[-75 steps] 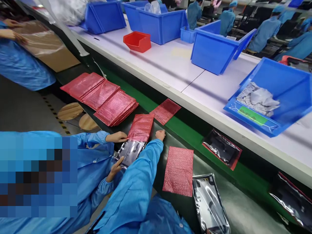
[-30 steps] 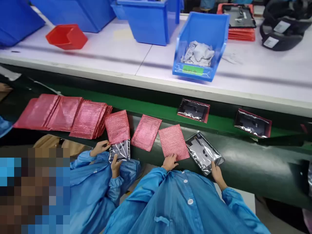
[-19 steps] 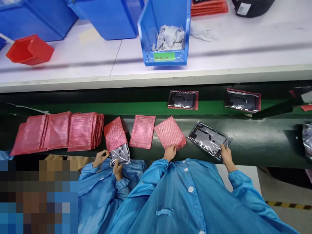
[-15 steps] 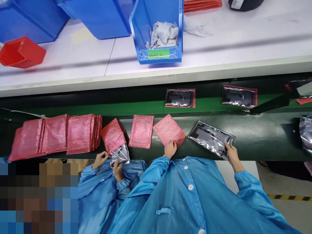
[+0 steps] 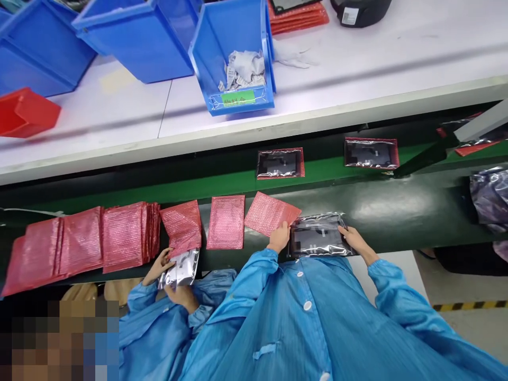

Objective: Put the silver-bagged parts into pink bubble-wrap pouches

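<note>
While the left hand pinches the near edge of the pink bubble bag, the right hand is closed on the right end of the shiny clear bag. Both bags lie flat on the dark belt, touching at one corner, just in front of the blue coat. I think the pink bag's mouth should be pulled wide first. Then the shiny bag can slide in straight, so no corner catches or bends.

Shiny dark bagged part lies flat, seemingly touching pink bubble pouch.
</note>
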Available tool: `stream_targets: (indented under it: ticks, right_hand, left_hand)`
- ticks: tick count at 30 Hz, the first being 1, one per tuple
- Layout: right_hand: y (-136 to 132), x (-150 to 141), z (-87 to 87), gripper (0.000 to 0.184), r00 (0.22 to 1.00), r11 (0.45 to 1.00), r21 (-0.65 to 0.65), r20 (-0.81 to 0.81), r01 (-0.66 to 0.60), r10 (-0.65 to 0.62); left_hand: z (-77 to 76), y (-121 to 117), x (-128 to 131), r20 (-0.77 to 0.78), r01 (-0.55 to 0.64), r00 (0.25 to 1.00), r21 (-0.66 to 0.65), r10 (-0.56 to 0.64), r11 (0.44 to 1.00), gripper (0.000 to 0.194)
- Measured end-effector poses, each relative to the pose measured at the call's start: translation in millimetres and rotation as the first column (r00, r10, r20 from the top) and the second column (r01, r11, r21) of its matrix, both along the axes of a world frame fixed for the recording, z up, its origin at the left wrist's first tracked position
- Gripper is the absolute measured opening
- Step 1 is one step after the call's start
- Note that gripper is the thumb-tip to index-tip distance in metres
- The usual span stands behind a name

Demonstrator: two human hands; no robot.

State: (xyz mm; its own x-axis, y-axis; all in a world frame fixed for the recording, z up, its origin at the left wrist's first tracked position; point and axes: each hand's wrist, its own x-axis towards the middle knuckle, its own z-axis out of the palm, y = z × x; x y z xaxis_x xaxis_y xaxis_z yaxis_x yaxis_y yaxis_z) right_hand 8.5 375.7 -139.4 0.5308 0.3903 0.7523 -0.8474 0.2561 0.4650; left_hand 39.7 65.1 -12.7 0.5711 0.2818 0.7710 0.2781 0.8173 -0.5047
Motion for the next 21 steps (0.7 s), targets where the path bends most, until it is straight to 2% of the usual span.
stream_targets:
  ticks: [4, 8, 13, 17, 21]
  right_hand:
    - [-9, 14, 10.6, 0.043, 0.994, 0.994, -0.015, -0.036, 0.106, -0.107]
    - [-12, 20, 12.2, 0.038, 0.989, 0.991, -0.026, -0.063, 0.129, -0.13]
    - [-11, 11, 16.2, 0.039, 0.997, 0.997, -0.067, -0.061, 0.044, -0.048]
    - [-9, 2, 21.8, 0.045, 0.995, 0.992, -0.115, -0.08, -0.06, 0.051]
    - [-10, -8, 27.6, 0.055, 0.982, 0.974, -0.16, -0.132, -0.158, 0.137]
  left_hand:
    - [-14.8, 8, -5, 0.001, -0.054, 0.999, -0.029, 0.054, 0.998, 0.037]
    - [-24.2, 8, -12, 0.029, -0.044, 0.999, 0.013, 0.043, 0.999, 0.043]
    - [-24.4, -5, -27, 0.119, -0.021, 0.993, 0.041, 0.016, 0.999, 0.026]
    - [-28.1, -15, -35, 0.139, -0.016, 0.99, -0.009, 0.017, 1.0, 0.021]
    - [-37.9, -16, -37, 0.14, -0.015, 0.99, -0.073, 0.025, 0.997, 0.021]
